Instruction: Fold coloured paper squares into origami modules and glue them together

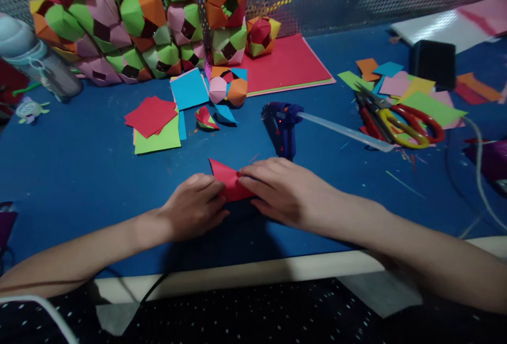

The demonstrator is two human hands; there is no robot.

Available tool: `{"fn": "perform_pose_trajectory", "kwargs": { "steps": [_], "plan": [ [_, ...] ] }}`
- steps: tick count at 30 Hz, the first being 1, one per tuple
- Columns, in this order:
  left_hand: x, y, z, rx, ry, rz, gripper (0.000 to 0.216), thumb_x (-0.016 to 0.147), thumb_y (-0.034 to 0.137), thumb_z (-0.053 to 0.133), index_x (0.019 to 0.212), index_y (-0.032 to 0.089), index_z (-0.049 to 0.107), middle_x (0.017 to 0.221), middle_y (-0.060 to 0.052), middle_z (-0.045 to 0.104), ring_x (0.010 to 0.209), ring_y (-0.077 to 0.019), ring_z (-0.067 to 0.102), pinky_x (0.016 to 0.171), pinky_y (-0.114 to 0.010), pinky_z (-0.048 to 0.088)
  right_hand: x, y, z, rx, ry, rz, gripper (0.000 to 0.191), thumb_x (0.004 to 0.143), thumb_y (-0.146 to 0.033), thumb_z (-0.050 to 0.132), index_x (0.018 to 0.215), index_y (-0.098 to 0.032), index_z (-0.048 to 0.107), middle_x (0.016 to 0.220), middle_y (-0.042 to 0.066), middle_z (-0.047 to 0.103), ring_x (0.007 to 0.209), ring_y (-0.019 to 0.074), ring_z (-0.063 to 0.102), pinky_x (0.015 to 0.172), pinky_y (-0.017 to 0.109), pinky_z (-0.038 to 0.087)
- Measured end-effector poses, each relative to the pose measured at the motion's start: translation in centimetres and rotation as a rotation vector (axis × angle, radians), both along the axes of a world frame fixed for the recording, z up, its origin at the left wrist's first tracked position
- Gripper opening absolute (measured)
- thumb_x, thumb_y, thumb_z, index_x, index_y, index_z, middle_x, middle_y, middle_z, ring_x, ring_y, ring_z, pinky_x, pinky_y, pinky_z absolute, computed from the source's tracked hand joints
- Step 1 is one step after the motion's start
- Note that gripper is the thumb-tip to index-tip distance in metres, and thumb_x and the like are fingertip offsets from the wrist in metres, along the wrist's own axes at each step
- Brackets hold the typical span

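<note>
Red paper (231,183) — part hidden, beneath right hand (282,189)

Blue surface (79,191). Folded red paper (230,177) near the middle of the near edge, held between left hand (196,204) and right hand (285,191), fingers on both ends. Blue glue gun (288,124) just beyond right hand, clear stick pointing toward the right edge. Scissors (410,124) lie on colored scraps (430,106), right side. Square papers (152,117) stacked left of center. Along the far edge: stacked paper modules (138,21), large red sheet (291,64). Bottle (57,72) near the far left corner, turtle figure (29,110) beside it.
</note>
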State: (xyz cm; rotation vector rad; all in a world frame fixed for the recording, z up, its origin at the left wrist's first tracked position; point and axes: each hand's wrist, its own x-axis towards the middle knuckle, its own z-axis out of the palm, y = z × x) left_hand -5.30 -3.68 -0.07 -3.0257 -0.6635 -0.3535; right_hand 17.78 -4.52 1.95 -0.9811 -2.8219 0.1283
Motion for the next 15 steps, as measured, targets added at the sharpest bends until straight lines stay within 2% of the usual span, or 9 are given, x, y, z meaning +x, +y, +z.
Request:
{"fn": "perform_pose_trajectory", "kwargs": {
  "steps": [3, 7, 11, 15],
  "plan": [
    [0.2, -0.1, -0.3, 0.010, -0.023, -0.040, 0.028, 0.089, 0.029, 0.043, 0.085, 0.012, 0.065, 0.091, -0.011, 0.062, 0.085, -0.0219, 0.053, 0.076, -0.036, 0.044, -1.6, -0.4, -1.8, 0.033, 0.009, 0.030, 0.026, 0.091, -0.015, 0.036, 0.097, -0.014, 0.061, 0.091, 0.008, 0.061, 0.078, 0.0186, 0.052, 0.072, 0.032, 0.039],
    [0.1, -0.1, -0.6, -0.022, -0.013, -0.064, 0.028, 0.089, 0.027, 0.042, 0.085, 0.010, 0.064, 0.090, -0.013, 0.062, 0.087, -0.0221, 0.054, 0.078, -0.036, 0.047, -2.6, -0.5, -3.6, 0.225, -0.154, 0.146, 0.029, 0.088, -0.004, 0.035, 0.089, -0.008, 0.063, 0.080, 0.009, 0.059, 0.080, 0.0210, 0.050, 0.077, 0.036, 0.039],
    [0.0, 0.1, -0.5, -0.050, -0.013, -0.058, 0.030, 0.089, 0.028, 0.043, 0.077, 0.011, 0.064, 0.093, -0.015, 0.061, 0.089, -0.0228, 0.054, 0.078, -0.036, 0.048, -2.5, -0.8, -3.0, 0.233, -0.311, 0.101, 0.028, 0.087, -0.005, 0.036, 0.095, -0.006, 0.063, 0.083, 0.011, 0.058, 0.078, 0.0224, 0.049, 0.072, 0.036, 0.039],
    [0.1, 0.3, 0.2, -0.112, 0.046, -0.017, 0.032, 0.088, 0.036, 0.045, 0.078, 0.014, 0.065, 0.109, -0.019, 0.057, 0.105, -0.0313, 0.052, 0.084, -0.047, 0.045, -2.7, -1.1, -1.9, 0.239, -0.437, 0.094, 0.029, 0.086, -0.006, 0.037, 0.098, -0.006, 0.063, 0.083, 0.012, 0.058, 0.078, 0.0232, 0.049, 0.070, 0.036, 0.038]
  ]
}}
